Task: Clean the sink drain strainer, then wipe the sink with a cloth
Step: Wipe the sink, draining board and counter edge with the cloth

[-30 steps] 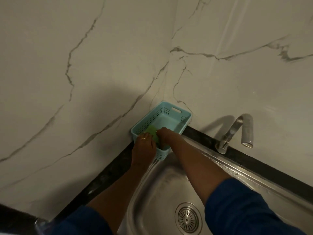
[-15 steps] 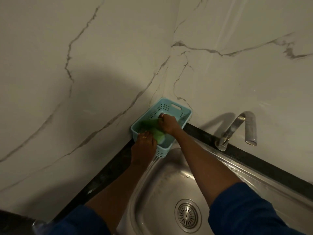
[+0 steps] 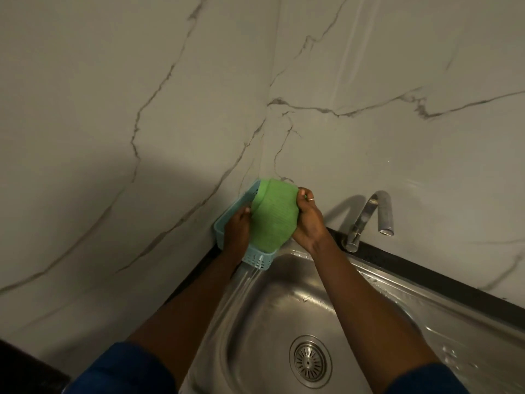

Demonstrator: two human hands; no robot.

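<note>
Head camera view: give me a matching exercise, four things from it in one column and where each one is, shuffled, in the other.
1. green cloth
2. blue basket
3. drain strainer
4. faucet

A. in the sink floor
B. gripped by left hand and right hand
C. behind the sink's back rim
D. in the wall corner

Pairs: 1-B, 2-D, 3-A, 4-C

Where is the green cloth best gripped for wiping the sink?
Probably by its two side edges, one from each side: the green cloth is spread flat above the blue basket, and the left hand and right hand pinch those edges.
</note>
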